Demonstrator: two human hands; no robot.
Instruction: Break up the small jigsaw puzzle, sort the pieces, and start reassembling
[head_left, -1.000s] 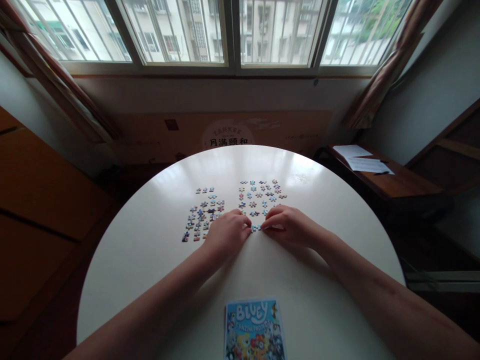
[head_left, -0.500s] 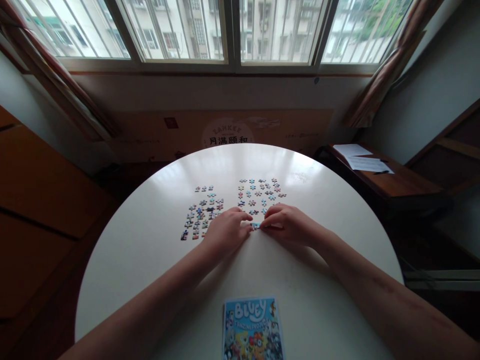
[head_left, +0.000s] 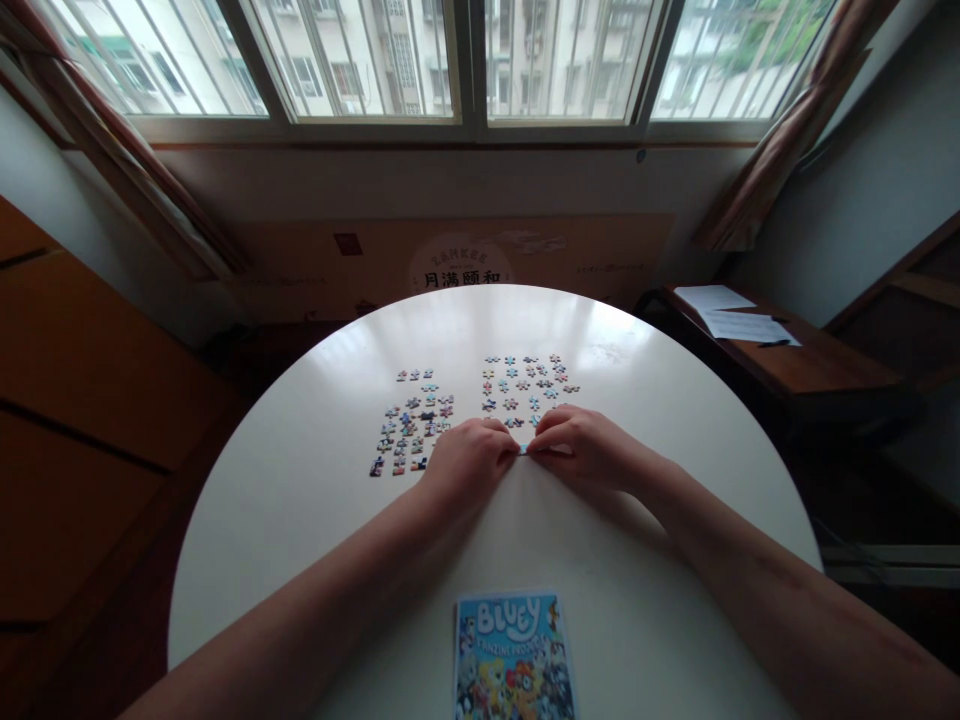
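Small light-blue puzzle pieces [head_left: 523,449] show between my two hands at the near edge of the right-hand group, mostly covered by fingers. My left hand [head_left: 472,450] is closed with thumb and fingertips pinched at their left side. From the right, my right hand [head_left: 576,440] pinches at their other side. Beyond the hands several loose puzzle pieces [head_left: 523,385] are spread in rows. A second, denser group of puzzle pieces [head_left: 409,430] lies left of my left hand, which hides part of it.
A Bluey picture card or booklet [head_left: 516,660] lies at the near side of the round white table [head_left: 300,560]. Right of the table, papers and a pen rest on a wooden side table [head_left: 825,370]. A printed cardboard box [head_left: 375,265] stands under the window.
My left hand has moved in toward the right hand, and its fingers have closed at the small pieces, which now show less. The whole view has shifted slightly.
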